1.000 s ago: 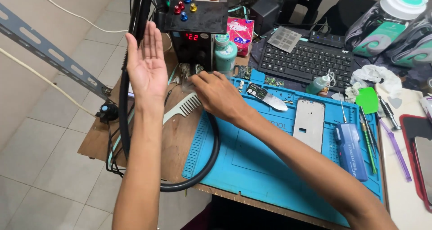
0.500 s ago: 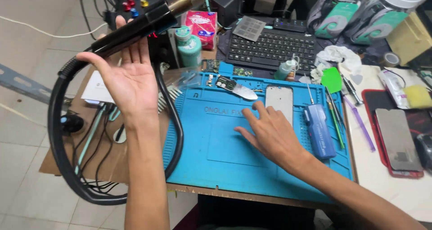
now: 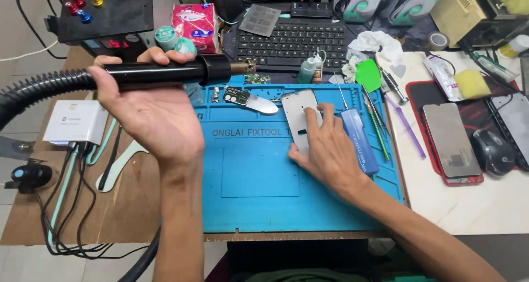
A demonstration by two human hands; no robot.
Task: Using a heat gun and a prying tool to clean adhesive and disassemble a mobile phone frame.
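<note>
My left hand (image 3: pixel 146 108) is raised above the bench, palm toward me, fingers curled over a black hot-air wand (image 3: pixel 165 72) whose metal nozzle points right and whose ribbed hose (image 3: pixel 33 92) runs off to the left. On the blue work mat (image 3: pixel 259 194) my right hand (image 3: pixel 328 149) rests on a silver phone frame (image 3: pixel 300 111), fingertips pressing its lower half. A blue flat case (image 3: pixel 361 141) lies right beside that hand.
A black station box with coloured knobs (image 3: pixel 107 12) and a keyboard (image 3: pixel 295 39) stand at the back. A small metal blade tool (image 3: pixel 250 101), tweezers, a purple pen, a red-edged phone (image 3: pixel 452 144) and a mouse (image 3: pixel 493 152) lie nearby. Cables hang at the left edge.
My left hand has closed around the hot-air wand and brought it lower and level. My right hand slid up the mat onto the phone frame.
</note>
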